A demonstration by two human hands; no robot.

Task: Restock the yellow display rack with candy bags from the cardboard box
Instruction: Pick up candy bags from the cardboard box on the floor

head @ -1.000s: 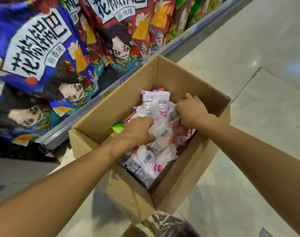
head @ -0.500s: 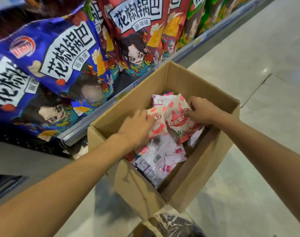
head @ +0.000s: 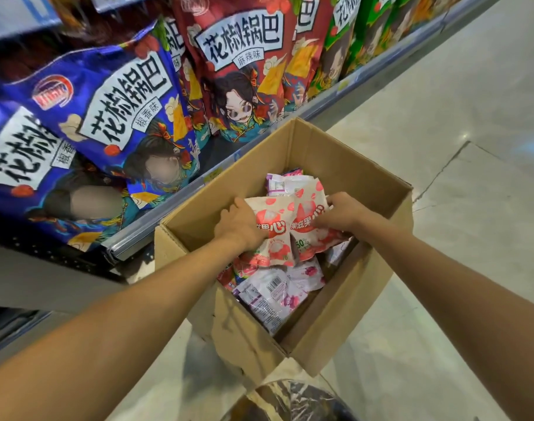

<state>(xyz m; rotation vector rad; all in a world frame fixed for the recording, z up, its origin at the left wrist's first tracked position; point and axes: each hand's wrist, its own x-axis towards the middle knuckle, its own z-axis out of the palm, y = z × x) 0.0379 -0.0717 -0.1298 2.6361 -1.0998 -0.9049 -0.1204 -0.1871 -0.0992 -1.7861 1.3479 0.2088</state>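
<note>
Box on floor beside shelf, both hands inside.
Cardboard box (head: 329, 159) sits on the floor (head: 442, 117) just right of the shelf edge (head: 168, 220), with snack bags (head: 122, 117) standing behind that edge. Inside the box, left hand (head: 239, 226) holds left candy bag (head: 274, 238), right hand (head: 340, 214) holds right candy bag (head: 305, 214), side by side above the loose bags (head: 271, 296).
</note>
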